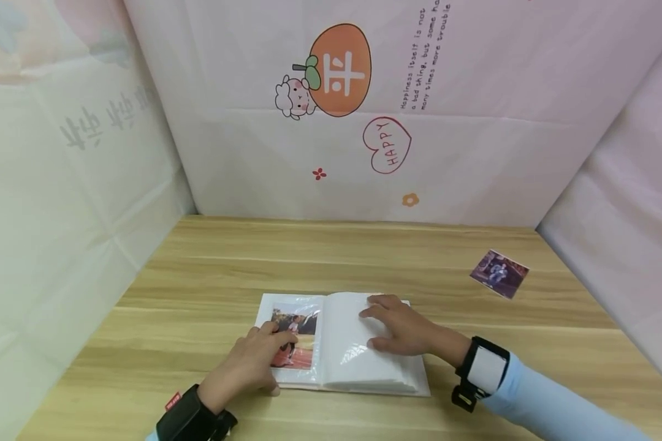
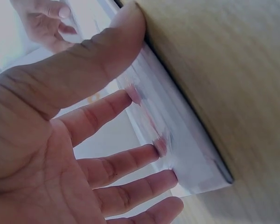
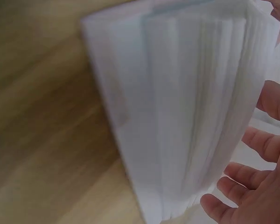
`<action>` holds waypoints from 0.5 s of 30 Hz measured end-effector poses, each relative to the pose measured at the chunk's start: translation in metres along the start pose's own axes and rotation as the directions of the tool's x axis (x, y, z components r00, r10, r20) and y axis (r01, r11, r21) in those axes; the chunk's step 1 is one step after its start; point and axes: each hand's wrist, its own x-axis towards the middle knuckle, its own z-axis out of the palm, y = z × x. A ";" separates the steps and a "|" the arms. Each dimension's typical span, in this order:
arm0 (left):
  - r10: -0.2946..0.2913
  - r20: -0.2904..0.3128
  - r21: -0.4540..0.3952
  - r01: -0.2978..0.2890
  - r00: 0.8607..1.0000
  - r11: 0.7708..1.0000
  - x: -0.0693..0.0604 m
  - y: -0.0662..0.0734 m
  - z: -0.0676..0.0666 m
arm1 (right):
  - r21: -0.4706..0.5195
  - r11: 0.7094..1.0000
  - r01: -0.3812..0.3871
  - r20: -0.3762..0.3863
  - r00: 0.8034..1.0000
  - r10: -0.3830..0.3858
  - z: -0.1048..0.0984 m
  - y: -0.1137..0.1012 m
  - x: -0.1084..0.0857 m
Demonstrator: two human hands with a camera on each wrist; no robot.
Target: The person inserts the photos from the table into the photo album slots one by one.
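An open photo album (image 1: 339,343) lies on the wooden table, its left page holding a photo (image 1: 303,349) under a clear sleeve. My left hand (image 1: 248,358) rests on that left page, fingertips on the sleeve and thumb by the album's near edge. In the left wrist view the fingers of the left hand (image 2: 102,154) are spread and nearly straight. My right hand (image 1: 403,327) lies over the blank right page with fingers extended. The right wrist view shows the right hand (image 3: 261,172) beside the album's stacked page edges (image 3: 200,107), pinching nothing visible.
A loose photo (image 1: 499,274) lies on the table (image 1: 226,257) at the far right. White printed sheets stand behind the table as a back wall (image 1: 243,165), with more at the left side (image 1: 60,214) and right side (image 1: 629,226).
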 end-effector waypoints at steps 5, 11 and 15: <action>-0.003 0.008 -0.008 0.003 1.000 1.000 0.000 0.000 -0.002 | -0.003 0.999 -0.047 -0.027 0.999 0.047 -0.002 0.003 -0.016; -0.001 0.017 -0.023 0.002 1.000 1.000 0.000 0.001 -0.003 | 0.024 0.993 -0.113 -0.021 0.993 0.114 0.000 0.010 -0.028; -0.002 0.017 -0.036 0.003 1.000 0.999 -0.002 0.001 -0.004 | 0.039 0.992 -0.121 -0.026 0.992 0.122 0.003 0.012 -0.031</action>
